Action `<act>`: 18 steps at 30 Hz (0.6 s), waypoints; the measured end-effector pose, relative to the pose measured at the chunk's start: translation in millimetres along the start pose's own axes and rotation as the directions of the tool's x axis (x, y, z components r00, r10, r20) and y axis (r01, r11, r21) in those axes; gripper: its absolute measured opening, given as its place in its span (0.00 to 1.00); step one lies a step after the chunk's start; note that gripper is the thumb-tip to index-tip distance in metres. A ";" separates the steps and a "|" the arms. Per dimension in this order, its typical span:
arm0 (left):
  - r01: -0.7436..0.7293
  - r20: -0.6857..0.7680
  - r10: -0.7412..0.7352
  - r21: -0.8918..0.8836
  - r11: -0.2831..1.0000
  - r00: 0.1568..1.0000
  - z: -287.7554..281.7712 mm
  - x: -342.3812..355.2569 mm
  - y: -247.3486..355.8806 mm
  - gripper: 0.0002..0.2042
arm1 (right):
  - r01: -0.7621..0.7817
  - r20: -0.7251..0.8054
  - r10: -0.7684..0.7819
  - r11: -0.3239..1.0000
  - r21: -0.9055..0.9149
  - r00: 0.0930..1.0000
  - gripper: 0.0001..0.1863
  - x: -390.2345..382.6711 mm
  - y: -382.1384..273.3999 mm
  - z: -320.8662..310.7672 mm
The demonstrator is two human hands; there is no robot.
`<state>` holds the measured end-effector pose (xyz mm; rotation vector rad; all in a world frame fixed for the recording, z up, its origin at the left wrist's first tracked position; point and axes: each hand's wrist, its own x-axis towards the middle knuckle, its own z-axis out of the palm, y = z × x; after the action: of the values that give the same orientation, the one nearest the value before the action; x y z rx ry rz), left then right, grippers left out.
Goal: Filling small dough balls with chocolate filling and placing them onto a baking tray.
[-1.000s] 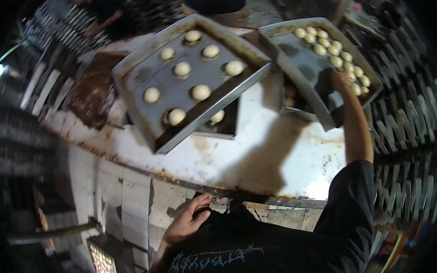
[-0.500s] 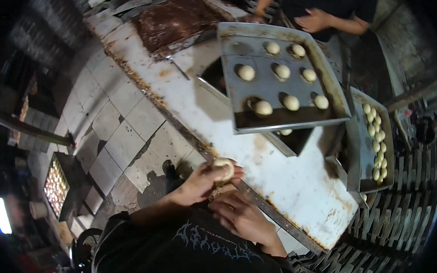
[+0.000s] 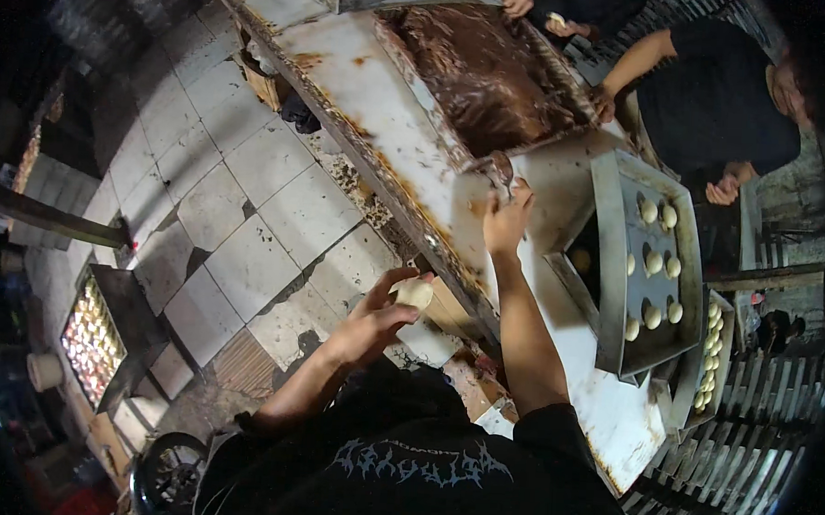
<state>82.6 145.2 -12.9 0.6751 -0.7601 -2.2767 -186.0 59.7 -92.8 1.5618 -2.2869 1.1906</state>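
Observation:
My left hand (image 3: 365, 322) is closed around a round piece of pale dough (image 3: 415, 294), held in front of the table edge with the fingers cupped about it. My right arm reaches forward over the white table, and the right hand (image 3: 508, 221) grips the handle of a small metal spoon (image 3: 503, 173). Brown paste coats the spoon's end, which is at the near corner of a tray (image 3: 425, 111) filled with chocolate-brown paste (image 3: 480, 72).
To the right, a metal baking tray (image 3: 612, 266) with several dough balls (image 3: 653, 262) rests across another tray; a further tray (image 3: 723, 363) holds more balls. Two people (image 3: 718, 105) stand across the table. A box of small pieces (image 3: 96, 340) sits on the tiled floor at left.
My right hand has left the dough and moved forward to the spoon, which lay on the table before. The left hand keeps the dough. The view has shifted, bringing the paste tray nearer the centre.

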 end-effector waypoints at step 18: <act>0.050 -0.008 -0.055 -0.298 0.953 0.998 -41.1 55.4 61.1 0.19 | 0.381 0.659 0.143 0.718 -0.583 0.738 0.08 119.2 -149.5 -5.0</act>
<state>96.2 54.1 -15.6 0.5758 -0.3810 -2.3642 -117.5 -47.5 50.1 1.9167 -2.4453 -0.4078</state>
